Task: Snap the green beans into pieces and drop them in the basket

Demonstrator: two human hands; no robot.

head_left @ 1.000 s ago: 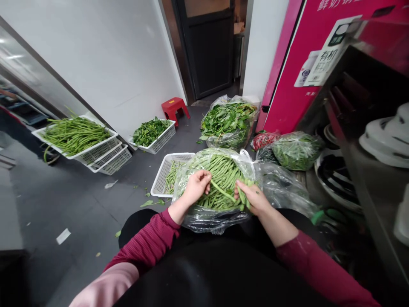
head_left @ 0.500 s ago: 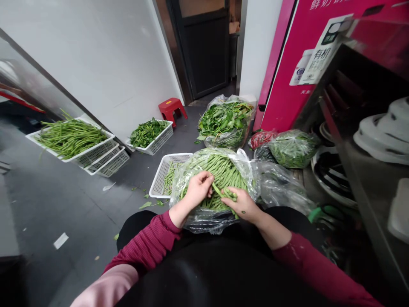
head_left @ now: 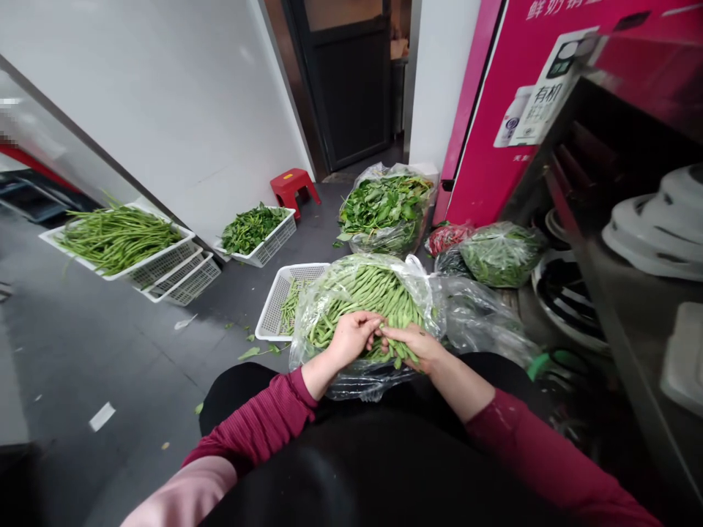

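Head view: both bare hands work close together over the open mouth of a clear plastic bag [head_left: 359, 386] filled with green beans [head_left: 378, 284]. The right hand [head_left: 418, 345] grasps a bunch of beans [head_left: 403, 354], the thumb laid across it; bean lengths show on both sides of the thumb, the nearer ends pointing toward the person's body. The left hand [head_left: 354, 338] has its thumb and fingertips drawn together just beside the bunch, near the tip of the right thumb; whether they pinch a bean cannot be told. A white basket [head_left: 266, 313], holding further beans [head_left: 288, 307], stands beside the bag, to its left.
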